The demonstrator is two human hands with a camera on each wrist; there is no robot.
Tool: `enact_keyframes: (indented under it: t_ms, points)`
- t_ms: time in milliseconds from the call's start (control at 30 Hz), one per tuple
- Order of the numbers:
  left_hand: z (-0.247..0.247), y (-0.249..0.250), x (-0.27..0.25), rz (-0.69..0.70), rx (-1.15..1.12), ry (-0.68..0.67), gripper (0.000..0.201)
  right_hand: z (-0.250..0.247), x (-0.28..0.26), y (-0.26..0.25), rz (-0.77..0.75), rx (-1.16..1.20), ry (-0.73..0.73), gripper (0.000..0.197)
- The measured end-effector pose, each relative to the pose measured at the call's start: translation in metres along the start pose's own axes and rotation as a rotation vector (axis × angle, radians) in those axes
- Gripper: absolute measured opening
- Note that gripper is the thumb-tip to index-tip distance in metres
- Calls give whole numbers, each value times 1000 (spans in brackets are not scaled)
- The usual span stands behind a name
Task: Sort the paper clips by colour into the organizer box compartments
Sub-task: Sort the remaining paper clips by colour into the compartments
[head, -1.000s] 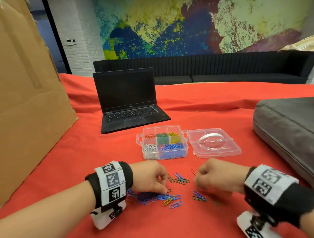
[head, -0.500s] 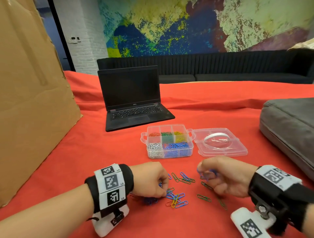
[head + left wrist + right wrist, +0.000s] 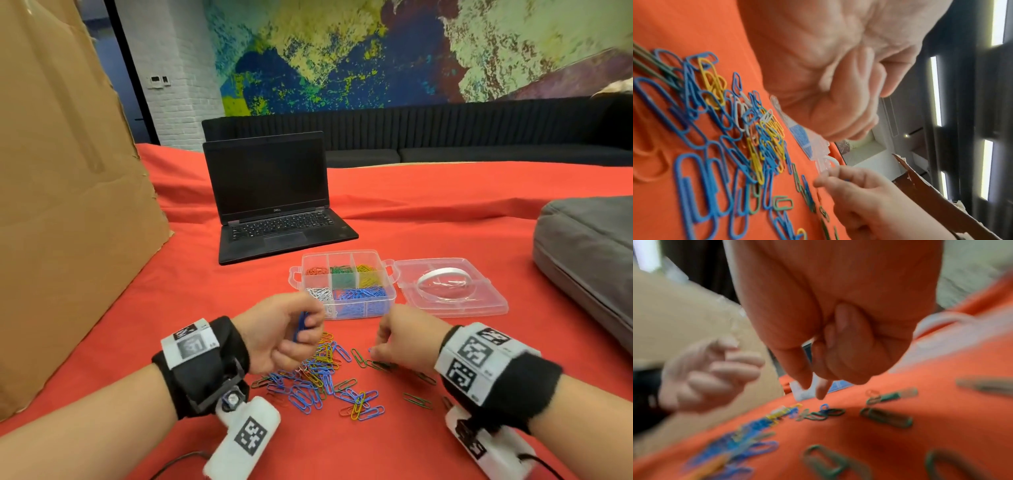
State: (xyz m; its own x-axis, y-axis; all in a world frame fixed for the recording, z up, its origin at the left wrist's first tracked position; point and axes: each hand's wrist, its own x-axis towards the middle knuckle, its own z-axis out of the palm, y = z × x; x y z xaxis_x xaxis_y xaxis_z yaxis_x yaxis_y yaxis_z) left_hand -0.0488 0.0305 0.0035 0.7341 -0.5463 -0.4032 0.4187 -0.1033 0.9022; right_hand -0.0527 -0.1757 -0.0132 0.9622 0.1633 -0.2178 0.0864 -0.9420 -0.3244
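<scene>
The clear organizer box (image 3: 390, 274) stands open on the red cloth, with red, green, yellow, white and blue clips in separate compartments. A mixed pile of loose clips (image 3: 318, 377), mostly blue, lies in front of it. My left hand (image 3: 305, 329) is raised above the pile near the box's near left corner and grips a few blue clips (image 3: 300, 325). My right hand (image 3: 376, 347) is down at the cloth. In the right wrist view its thumb and forefinger (image 3: 819, 391) point at a blue clip (image 3: 824, 406) and its other fingers are curled. Whether it holds anything is unclear.
The box's clear lid (image 3: 448, 287) lies open to the right. A black laptop (image 3: 274, 212) stands behind, a tall cardboard sheet (image 3: 68, 205) on the left and a grey cushion (image 3: 589, 253) on the right. Several green clips (image 3: 416, 399) lie scattered near my right wrist.
My left hand has lifted off the pile with blue clips and moved toward the box. My right hand has come down from its raised position to the clips on the cloth.
</scene>
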Motion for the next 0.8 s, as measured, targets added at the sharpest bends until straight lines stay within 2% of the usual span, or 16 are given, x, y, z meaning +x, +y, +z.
enact_keyframes:
  t_ms: [33,100,167,233,300,400,467,567,667,733,800]
  points:
    - [3,-2,2,35,185,68,28,2,4,0,8,-60,3,26]
    - [7,-4,8,130,765,183,32,2,9,1,10,-145,-4,17]
    - [10,-6,15,218,1273,193,20,-1,9,6,-20,-136,-8,17]
    - [13,-5,21,227,1428,188,13,-8,2,12,-16,35,0,24]
    - [19,-3,30,224,1457,213,16,-14,-9,16,59,454,-62,24]
    - [26,0,39,217,1541,214,15,-20,-23,20,202,1251,-353,4]
    - [26,1,44,200,1578,200,16,-23,-29,20,187,1450,-465,8]
    - [24,-1,44,132,1579,156,20,-18,-30,16,163,1403,-494,20]
    - [18,1,38,120,1497,144,22,-7,-29,7,114,1049,-351,23]
    - [13,2,31,99,1280,176,17,0,-30,3,39,882,-324,22]
    - [7,2,22,24,850,162,16,3,-33,1,-26,711,-351,16]
